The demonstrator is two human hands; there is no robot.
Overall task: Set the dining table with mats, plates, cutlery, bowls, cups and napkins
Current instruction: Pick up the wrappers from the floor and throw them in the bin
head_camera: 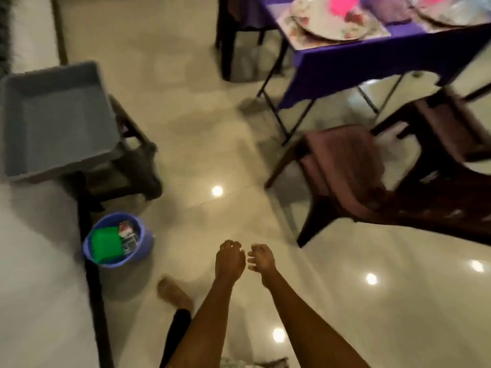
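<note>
A glossy pale tiled floor [207, 144] fills most of the view, with round ceiling-light reflections shining on it in the middle and at lower right. The whole picture is smeared by motion, so fine detail is lost.

At upper right stands the dining table [345, 62], draped in a purple cloth that hangs over its thin dark legs. On its near corner lies a floral mat [300, 39] with a floral plate [326, 25] on top, and something bright pink [341, 6] sits on that plate; what it is cannot be told. A second plate [449, 14] shows at the far right edge, also with pink on it. A dark chair [231, 35] stands behind the table's left end, and a brown chair [353, 179] with a reddish seat stands at the near side, slightly away from the table.

At left, a grey-blue tray [53, 120] rests on a dark wooden stand [135, 158]. Below it on the floor is a blue bucket [118, 239] holding something green and some small packets.

Both bare forearms reach forward over the floor, well apart from the table. The left hand [229, 260] and right hand [261, 258] are near each other, fingers loosely curled, holding nothing. A bare foot [172, 290] shows below them.
</note>
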